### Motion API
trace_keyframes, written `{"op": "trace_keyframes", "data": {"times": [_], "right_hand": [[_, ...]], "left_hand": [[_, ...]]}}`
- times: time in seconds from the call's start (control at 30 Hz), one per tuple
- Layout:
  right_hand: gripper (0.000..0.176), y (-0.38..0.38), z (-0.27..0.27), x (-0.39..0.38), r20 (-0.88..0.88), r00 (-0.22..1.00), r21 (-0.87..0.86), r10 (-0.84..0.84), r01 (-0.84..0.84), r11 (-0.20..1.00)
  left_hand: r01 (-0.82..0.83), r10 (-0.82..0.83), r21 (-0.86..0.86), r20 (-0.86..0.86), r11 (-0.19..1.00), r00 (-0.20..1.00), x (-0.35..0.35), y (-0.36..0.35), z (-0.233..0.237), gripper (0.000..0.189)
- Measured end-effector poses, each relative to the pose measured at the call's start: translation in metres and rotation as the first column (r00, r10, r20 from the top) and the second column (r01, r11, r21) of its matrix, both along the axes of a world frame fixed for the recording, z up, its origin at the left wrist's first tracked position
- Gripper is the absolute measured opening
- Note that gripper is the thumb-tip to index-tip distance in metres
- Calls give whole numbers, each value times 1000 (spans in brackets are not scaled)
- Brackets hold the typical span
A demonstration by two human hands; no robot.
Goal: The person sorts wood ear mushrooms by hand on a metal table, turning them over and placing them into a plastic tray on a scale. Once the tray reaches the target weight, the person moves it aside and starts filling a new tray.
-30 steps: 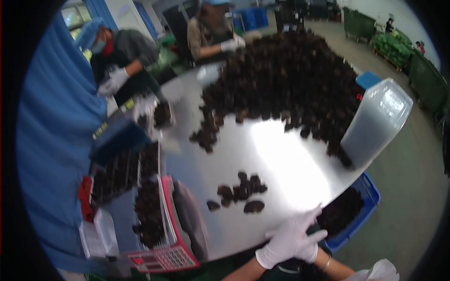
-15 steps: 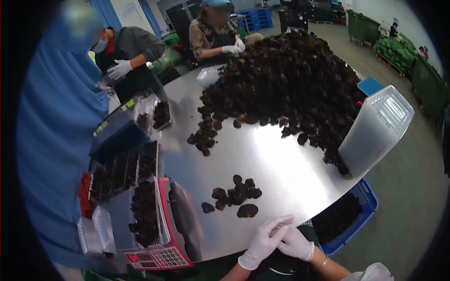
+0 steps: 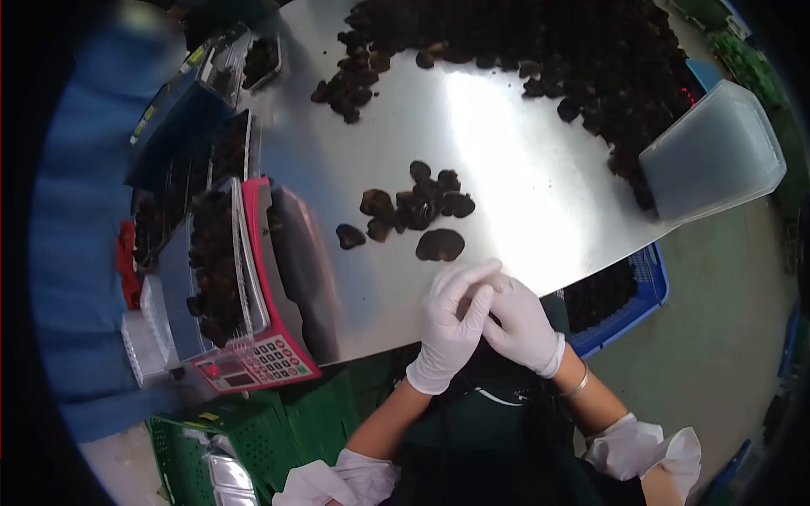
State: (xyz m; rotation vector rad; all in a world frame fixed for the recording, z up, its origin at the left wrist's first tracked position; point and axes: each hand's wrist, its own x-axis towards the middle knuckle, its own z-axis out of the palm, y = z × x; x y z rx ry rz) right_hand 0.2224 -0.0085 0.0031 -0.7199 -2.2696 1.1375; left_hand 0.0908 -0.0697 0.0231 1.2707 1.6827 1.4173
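Observation:
My left hand (image 3: pixel 450 323) and my right hand (image 3: pixel 526 327), both in white gloves, are brought together at the table's near edge. Their fingers are closed and overlap, and whatever lies between them, if anything, is hidden. Just beyond the fingertips is a flat, dark brown, mushroom-like piece (image 3: pixel 440 244). A loose cluster of similar pieces (image 3: pixel 415 207) lies behind it on the metal table (image 3: pixel 371 291). To the left, a clear tray of dark pieces (image 3: pixel 218 266) sits on a pink-edged scale (image 3: pixel 278 361).
A large dark heap (image 3: pixel 540 29) covers the table's far side. Stacked clear trays (image 3: pixel 717 160) lean at the right corner. A blue crate (image 3: pixel 654 291) stands below the right edge, a green crate (image 3: pixel 202 455) at lower left. More filled trays (image 3: pixel 160 215) stand beyond the scale.
My view has tilted down, so the table appears higher and the co-workers at the far side have mostly left the frame. My hands remain together at the table edge.

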Motion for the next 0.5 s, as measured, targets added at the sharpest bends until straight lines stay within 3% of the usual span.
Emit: {"op": "trace_keyframes", "data": {"times": [0.03, 0.1, 0.17, 0.23, 0.27, 0.3, 0.37, 0.4, 0.43, 0.5], "right_hand": [[18, 5, 5, -7, 56, 996, -29, 70, -69, 997], [17, 18, 8, -25, 94, 985, -43, 144, -141, 989], [26, 24, 7, -34, 107, 974, 125, 199, -212, 969], [41, 35, 11, -40, 70, 993, 210, 98, -110, 971], [40, 42, 15, -40, 83, 996, 218, 30, -48, 975], [39, 48, 17, -39, 86, 996, 235, -41, 19, 972], [38, 59, 13, -32, 6, 999, 150, -39, 37, 988], [50, 68, 11, -30, 28, 1000, 91, -13, 10, 996], [50, 72, 7, -34, 26, 1000, 101, -14, 11, 995], [70, 77, 5, -40, 33, 976, 196, -216, 206, 959]], "left_hand": [[-35, 51, 110, -156, 993, 986, -5, 2, -5, 24], [-102, 132, 150, -203, 983, 970, -11, 1, -6, 25], [-180, 222, 184, -238, 966, 945, -23, -2, -9, 27], [-299, 342, 181, -297, 937, 892, -51, -8, -14, 29], [-406, 427, 144, -178, 902, 886, -62, -8, -10, 31], [-438, 422, 12, -295, 899, 857, -74, -11, 3, 39], [-489, 427, 37, -547, 871, 720, -102, -14, -11, 54], [-491, 441, 60, -544, 869, 714, -111, -11, -16, 54], [-524, 387, -27, -643, 851, 661, -117, -10, -22, 62], [-555, 301, -136, -723, 821, 622, -114, -11, -24, 70]]}}
